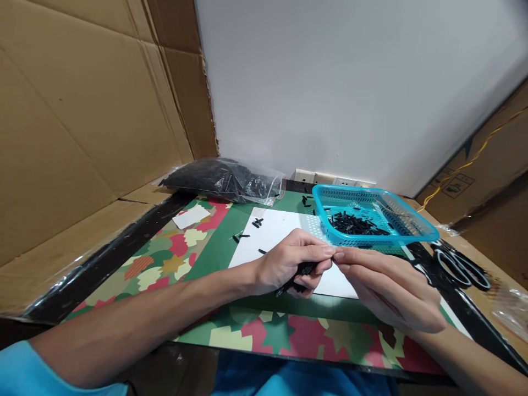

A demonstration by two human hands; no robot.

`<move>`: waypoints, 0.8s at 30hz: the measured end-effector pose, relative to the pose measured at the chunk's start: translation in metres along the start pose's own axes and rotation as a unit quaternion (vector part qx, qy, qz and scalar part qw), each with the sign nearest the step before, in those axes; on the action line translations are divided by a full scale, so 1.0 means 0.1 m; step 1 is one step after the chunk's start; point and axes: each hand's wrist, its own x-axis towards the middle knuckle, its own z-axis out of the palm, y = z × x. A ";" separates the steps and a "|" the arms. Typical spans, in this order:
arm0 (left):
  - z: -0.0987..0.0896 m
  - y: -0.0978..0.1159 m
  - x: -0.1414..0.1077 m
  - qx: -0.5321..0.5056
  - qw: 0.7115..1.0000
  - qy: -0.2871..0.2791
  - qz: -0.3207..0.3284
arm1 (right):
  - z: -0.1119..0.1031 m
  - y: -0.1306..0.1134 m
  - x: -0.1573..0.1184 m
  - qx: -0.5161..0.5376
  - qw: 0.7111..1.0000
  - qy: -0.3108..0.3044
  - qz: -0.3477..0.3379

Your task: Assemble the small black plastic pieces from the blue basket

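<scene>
Above the white sheet point(256, 242), my left hand point(295, 261) is closed around a bunch of small, narrow black pieces point(306, 268), whose ends stick out below the fingers. Its thumb and forefinger meet the fingertips of my right hand point(390, 283). The right hand is closed in a pinch at that spot, where a bit of a small black piece shows; the fingers hide most of it. More loose black pieces point(257, 222) lie on the sheet. Behind the hands, a blue plastic basket point(379, 237) holds a heap of the same black pieces point(355, 224).
A clear zip bag full of black pieces point(223, 179) lies at the back left. Black-handled scissors point(462, 267) rest right of the basket. A paper scrap point(191, 216) lies on the patterned board point(231, 338). Cardboard point(91, 99) stands at the left, with wall sockets point(324, 178) behind.
</scene>
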 end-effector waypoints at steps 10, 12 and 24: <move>-0.02 0.02 0.01 0.063 0.997 0.027 -0.021 | 0.11 0.09 -0.08 -0.017 0.999 -0.006 -0.032; -0.04 0.02 0.01 0.076 0.996 0.030 -0.032 | 0.11 0.10 -0.08 -0.020 0.999 -0.017 -0.034; -0.10 -0.01 0.01 0.138 0.990 0.032 -0.012 | 0.11 0.12 -0.05 -0.012 0.996 -0.081 -0.044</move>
